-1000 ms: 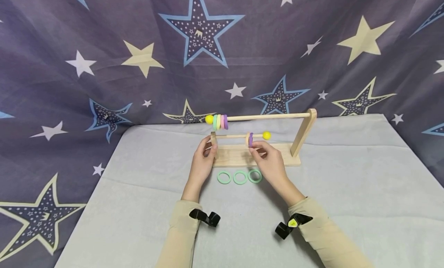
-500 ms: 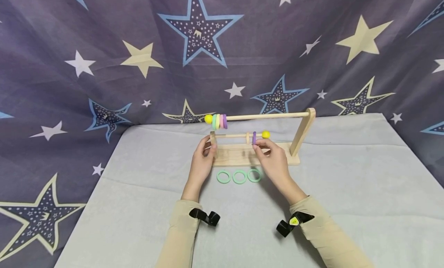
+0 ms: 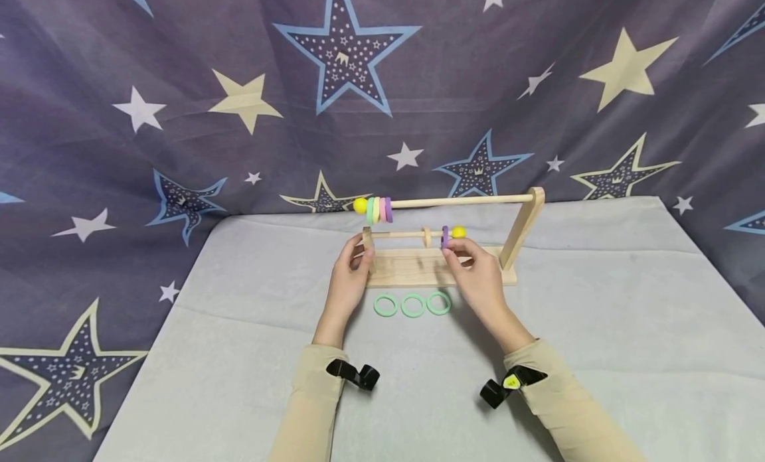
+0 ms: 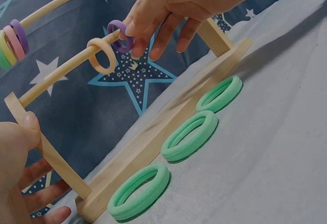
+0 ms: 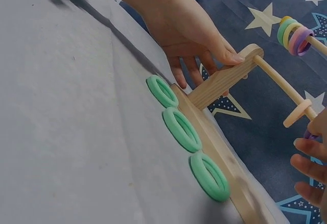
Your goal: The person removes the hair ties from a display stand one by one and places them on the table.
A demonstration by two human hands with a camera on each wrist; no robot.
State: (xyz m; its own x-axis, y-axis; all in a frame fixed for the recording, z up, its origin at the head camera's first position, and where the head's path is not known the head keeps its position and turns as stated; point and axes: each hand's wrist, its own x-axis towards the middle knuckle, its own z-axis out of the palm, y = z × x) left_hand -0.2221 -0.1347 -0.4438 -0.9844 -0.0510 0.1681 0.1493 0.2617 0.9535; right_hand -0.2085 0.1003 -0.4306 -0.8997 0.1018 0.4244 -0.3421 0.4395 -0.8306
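Note:
A wooden stand (image 3: 412, 269) carries two rods. My left hand (image 3: 348, 276) grips its short upright (image 4: 59, 157), the thumb on the near side. On the lower rod (image 3: 397, 235), my right hand (image 3: 478, 279) pinches a purple ring (image 3: 445, 237) between thumb and finger, close to the yellow ball (image 3: 458, 231) at the rod's end. A peach ring (image 4: 110, 55) hangs on the same rod, apart from the purple one. In the right wrist view, the right hand's fingertips cover most of the purple ring.
Three green rings (image 4: 189, 150) lie in a row on the grey cloth (image 3: 239, 356) before the stand. Green, yellow, pink and purple rings (image 3: 376, 211) hang by the ball on the upper rod (image 3: 460, 201). A tall upright (image 3: 522, 230) stands right. Behind hangs a star-patterned curtain (image 3: 454, 70).
My right hand has slid the purple ring rightward along the lower rod, away from the peach ring and up to the yellow ball. The left hand has stayed on the upright.

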